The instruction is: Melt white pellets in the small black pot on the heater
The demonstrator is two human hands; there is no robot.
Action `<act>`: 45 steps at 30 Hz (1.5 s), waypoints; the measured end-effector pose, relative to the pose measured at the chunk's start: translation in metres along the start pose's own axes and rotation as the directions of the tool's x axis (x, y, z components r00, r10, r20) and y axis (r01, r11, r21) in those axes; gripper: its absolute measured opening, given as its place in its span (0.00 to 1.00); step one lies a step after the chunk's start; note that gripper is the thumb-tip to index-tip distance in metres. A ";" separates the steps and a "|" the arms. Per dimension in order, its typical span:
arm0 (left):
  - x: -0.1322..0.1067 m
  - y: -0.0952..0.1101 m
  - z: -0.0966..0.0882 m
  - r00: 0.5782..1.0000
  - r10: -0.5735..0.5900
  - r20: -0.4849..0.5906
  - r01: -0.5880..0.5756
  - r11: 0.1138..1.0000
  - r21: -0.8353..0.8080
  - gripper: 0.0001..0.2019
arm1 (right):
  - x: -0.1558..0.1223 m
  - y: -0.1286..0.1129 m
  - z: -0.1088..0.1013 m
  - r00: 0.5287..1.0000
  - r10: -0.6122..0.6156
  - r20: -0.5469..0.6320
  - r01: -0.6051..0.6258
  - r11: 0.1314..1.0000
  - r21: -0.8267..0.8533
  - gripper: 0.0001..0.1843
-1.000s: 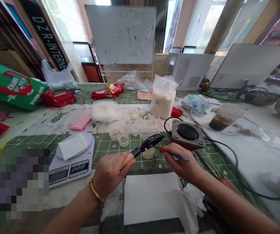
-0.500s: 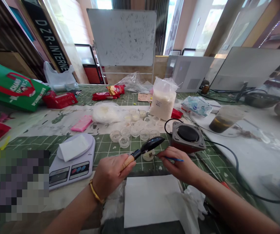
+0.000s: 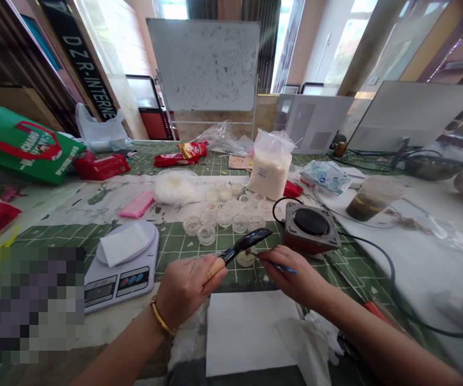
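My left hand (image 3: 186,287) is closed on the wooden handle of a black spoon (image 3: 247,242), whose bowl tilts over a small clear cup (image 3: 246,258) on the green cutting mat. My right hand (image 3: 291,273) pinches a thin blue stick (image 3: 285,268), its tip close to the spoon and the cup. Several more small clear cups (image 3: 223,214) stand in a cluster behind. A white sheet of paper (image 3: 247,332) lies just below both hands.
A white kitchen scale (image 3: 120,268) with a folded tissue sits to the left. A small black-topped heater (image 3: 310,228) with a cable stands to the right. Behind are a bag of white granules (image 3: 269,166), a pink block (image 3: 137,205), a dark drink cup (image 3: 370,198) and crumpled tissue (image 3: 307,343).
My right hand has drawn a little leftward toward the spoon and the cup. The left hand and spoon have barely shifted. The view has tilted slightly.
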State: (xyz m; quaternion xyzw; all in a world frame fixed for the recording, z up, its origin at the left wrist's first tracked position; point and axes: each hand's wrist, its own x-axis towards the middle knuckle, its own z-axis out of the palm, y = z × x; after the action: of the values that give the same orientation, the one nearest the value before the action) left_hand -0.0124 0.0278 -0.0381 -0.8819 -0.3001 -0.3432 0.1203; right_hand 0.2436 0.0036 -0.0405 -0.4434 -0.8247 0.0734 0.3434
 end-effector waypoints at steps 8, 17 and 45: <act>0.000 0.003 0.000 0.999 -0.002 0.049 0.004 0.999 -0.032 0.07 | -0.001 -0.001 -0.001 0.999 0.036 -0.014 -0.037 0.999 -0.026 0.08; 0.001 0.003 -0.002 1.000 0.015 -0.024 -0.014 1.000 0.021 0.07 | -0.002 0.001 0.000 0.999 0.048 0.015 -0.048 0.999 -0.025 0.09; 0.000 0.001 -0.003 0.999 -0.037 -0.009 0.036 0.998 -0.044 0.08 | -0.001 -0.002 -0.002 0.995 0.080 0.054 -0.084 0.994 0.064 0.09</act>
State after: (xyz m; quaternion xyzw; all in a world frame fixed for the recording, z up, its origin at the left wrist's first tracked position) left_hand -0.0133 0.0260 -0.0359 -0.8770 -0.3078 -0.3563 0.0961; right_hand 0.2444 0.0015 -0.0385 -0.4632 -0.8114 0.1264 0.3333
